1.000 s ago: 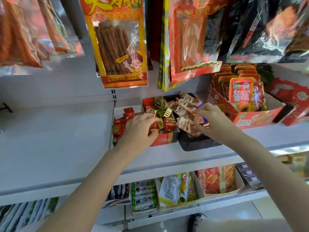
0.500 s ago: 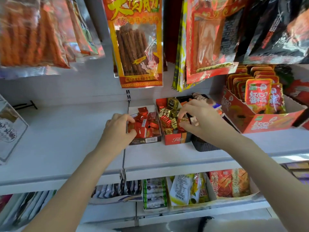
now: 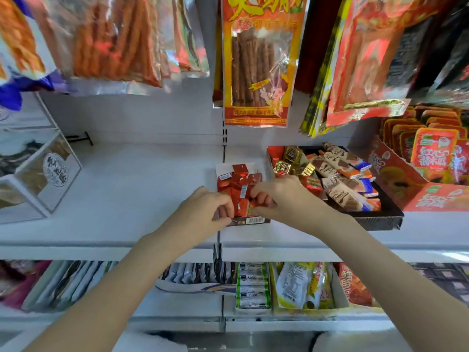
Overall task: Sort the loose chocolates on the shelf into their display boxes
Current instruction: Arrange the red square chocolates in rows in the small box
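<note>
A small display box (image 3: 250, 221) of red-wrapped chocolates (image 3: 239, 177) sits on the white shelf (image 3: 132, 189). My left hand (image 3: 203, 212) grips the box's front left corner and pinches a red chocolate there. My right hand (image 3: 281, 196) reaches in from the right, fingers closed on red chocolates at the box's front. Just right stands a red box (image 3: 272, 152) with gold and red foil chocolates (image 3: 291, 161). Beyond it a black tray (image 3: 380, 221) holds brown wafer bars (image 3: 340, 174).
Snack bags (image 3: 256, 59) hang above the shelf. A red carton of packets (image 3: 436, 196) stands at the far right. A white box with a clear window (image 3: 43, 179) sits at the left. The lower shelf (image 3: 253, 285) holds more packaged goods.
My right hand has moved left from the gold and red chocolates to the red-wrapped box. My left hand has stayed at that box. The view has shifted left.
</note>
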`<state>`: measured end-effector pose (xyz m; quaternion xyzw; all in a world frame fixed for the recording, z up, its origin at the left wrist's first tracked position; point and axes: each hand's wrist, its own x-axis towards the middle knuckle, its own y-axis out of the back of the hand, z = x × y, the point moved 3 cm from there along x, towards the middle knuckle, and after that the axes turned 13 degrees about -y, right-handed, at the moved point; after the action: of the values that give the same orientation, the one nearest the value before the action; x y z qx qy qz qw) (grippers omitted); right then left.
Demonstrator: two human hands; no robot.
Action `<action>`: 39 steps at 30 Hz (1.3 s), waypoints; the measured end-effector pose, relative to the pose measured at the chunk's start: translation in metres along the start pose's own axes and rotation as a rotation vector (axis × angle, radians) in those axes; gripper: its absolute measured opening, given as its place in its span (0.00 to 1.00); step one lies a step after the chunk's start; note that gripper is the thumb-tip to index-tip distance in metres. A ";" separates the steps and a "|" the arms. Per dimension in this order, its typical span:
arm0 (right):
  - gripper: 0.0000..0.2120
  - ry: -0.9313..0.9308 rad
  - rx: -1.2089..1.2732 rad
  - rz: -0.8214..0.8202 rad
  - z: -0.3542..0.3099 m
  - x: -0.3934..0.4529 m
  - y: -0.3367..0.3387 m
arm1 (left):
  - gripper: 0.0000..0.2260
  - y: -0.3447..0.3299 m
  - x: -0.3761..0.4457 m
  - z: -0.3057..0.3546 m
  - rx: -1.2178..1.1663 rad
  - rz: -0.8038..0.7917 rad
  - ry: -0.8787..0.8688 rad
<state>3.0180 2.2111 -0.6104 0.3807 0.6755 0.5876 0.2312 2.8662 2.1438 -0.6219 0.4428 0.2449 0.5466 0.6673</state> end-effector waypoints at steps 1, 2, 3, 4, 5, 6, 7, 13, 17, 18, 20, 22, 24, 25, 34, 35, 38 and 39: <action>0.13 0.004 0.000 -0.028 -0.003 0.001 0.001 | 0.02 0.002 -0.004 0.000 -0.016 -0.019 -0.004; 0.13 0.011 0.009 -0.051 -0.006 0.002 0.003 | 0.02 0.004 -0.007 -0.001 -0.029 -0.032 -0.005; 0.13 0.017 0.027 -0.070 -0.008 0.003 0.006 | 0.03 0.008 -0.008 -0.002 -0.027 -0.028 -0.007; 0.13 0.016 0.049 -0.083 -0.010 0.004 0.010 | 0.06 0.012 -0.008 -0.003 -0.010 -0.007 -0.013; 0.12 0.004 0.071 -0.092 -0.011 0.004 0.014 | 0.09 0.016 -0.006 -0.003 0.011 0.024 -0.022; 0.11 -0.012 0.091 -0.101 -0.010 0.004 0.019 | 0.13 0.019 -0.003 -0.003 0.022 0.050 -0.036; 0.09 -0.024 0.105 -0.117 -0.008 0.003 0.022 | 0.16 0.020 0.001 -0.001 0.027 0.054 -0.058; 0.05 0.014 0.074 -0.257 -0.003 -0.006 0.010 | 0.17 -0.004 0.028 -0.004 0.163 -0.181 -0.122; 0.07 0.039 0.111 -0.276 0.004 -0.007 0.009 | 0.18 0.000 0.034 -0.015 0.205 -0.052 -0.071; 0.08 0.036 0.120 -0.284 0.005 -0.007 0.009 | 0.18 0.001 0.035 -0.016 0.209 -0.013 -0.062; 0.09 0.031 0.133 -0.301 0.005 -0.006 0.010 | 0.17 0.000 0.040 -0.018 0.240 0.046 -0.039; 0.09 0.031 0.134 -0.314 0.005 -0.004 0.009 | 0.17 -0.002 0.044 -0.021 0.258 0.089 -0.017; 0.09 0.020 0.135 -0.324 0.003 -0.004 0.010 | 0.16 -0.004 0.048 -0.023 0.246 0.108 -0.018; 0.08 0.016 0.146 -0.315 0.003 -0.003 0.010 | 0.16 -0.004 0.049 -0.023 0.218 0.115 -0.020; 0.10 -0.020 0.186 -0.030 -0.006 0.019 0.004 | 0.08 0.024 0.015 -0.016 0.073 0.238 -0.028; 0.10 -0.031 0.183 -0.029 -0.009 0.022 0.000 | 0.08 0.022 0.010 -0.014 0.071 0.182 -0.025; 0.12 -0.085 0.141 -0.004 -0.016 0.031 -0.014 | 0.16 0.013 0.002 -0.015 0.111 -0.011 0.038; 0.14 -0.105 0.120 0.000 -0.018 0.032 -0.017 | 0.18 0.011 0.001 -0.016 0.106 -0.045 0.054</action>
<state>2.9808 2.2249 -0.6188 0.4242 0.6964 0.5254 0.2432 2.8479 2.1501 -0.6196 0.4570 0.3011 0.5296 0.6481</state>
